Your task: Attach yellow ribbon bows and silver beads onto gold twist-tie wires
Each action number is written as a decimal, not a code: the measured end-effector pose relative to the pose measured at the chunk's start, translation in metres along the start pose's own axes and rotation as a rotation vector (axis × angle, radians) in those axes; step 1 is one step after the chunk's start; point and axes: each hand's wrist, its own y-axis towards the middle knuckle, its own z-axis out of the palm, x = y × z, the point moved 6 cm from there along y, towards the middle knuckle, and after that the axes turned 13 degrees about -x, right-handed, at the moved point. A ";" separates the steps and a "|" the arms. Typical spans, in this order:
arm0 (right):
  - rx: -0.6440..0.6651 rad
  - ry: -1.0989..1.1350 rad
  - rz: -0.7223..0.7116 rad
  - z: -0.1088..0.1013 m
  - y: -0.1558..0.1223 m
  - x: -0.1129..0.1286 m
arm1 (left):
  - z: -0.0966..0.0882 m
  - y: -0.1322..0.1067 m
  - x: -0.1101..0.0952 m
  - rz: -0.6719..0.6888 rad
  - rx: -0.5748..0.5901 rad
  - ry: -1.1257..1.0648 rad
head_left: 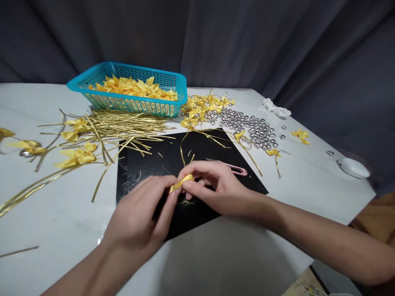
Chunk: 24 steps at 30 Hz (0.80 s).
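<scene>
Head view: yellow ribbon piece (181, 183) pinched between both hands

My left hand (135, 211) and right hand (220, 185) grasp its opposite ends, thumb against fingers, above the black mat (191, 220) on the table (70, 230). I judge the step to be shaping it; any next move calls for a steady pinch on both sides. A blue basket (123, 96) stands by the table's far edge, a white dish (354, 167) near its right corner.

Ribbon (176, 186) and gold strands (123, 123) suggest a craft workspace
</scene>
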 end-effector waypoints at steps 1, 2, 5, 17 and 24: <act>0.049 0.075 0.104 0.001 0.002 -0.003 | 0.000 -0.001 0.000 0.009 -0.003 -0.005; 0.083 0.134 0.169 0.002 0.004 -0.004 | -0.001 -0.001 -0.001 0.026 -0.005 -0.011; 0.094 0.187 0.193 0.000 0.008 -0.003 | -0.002 -0.002 -0.005 0.081 -0.003 -0.024; -0.138 0.039 -0.030 -0.001 -0.001 0.007 | -0.001 -0.003 -0.012 0.262 0.004 0.085; -0.060 0.583 0.507 0.010 -0.011 -0.009 | 0.006 -0.004 -0.019 0.366 0.080 0.064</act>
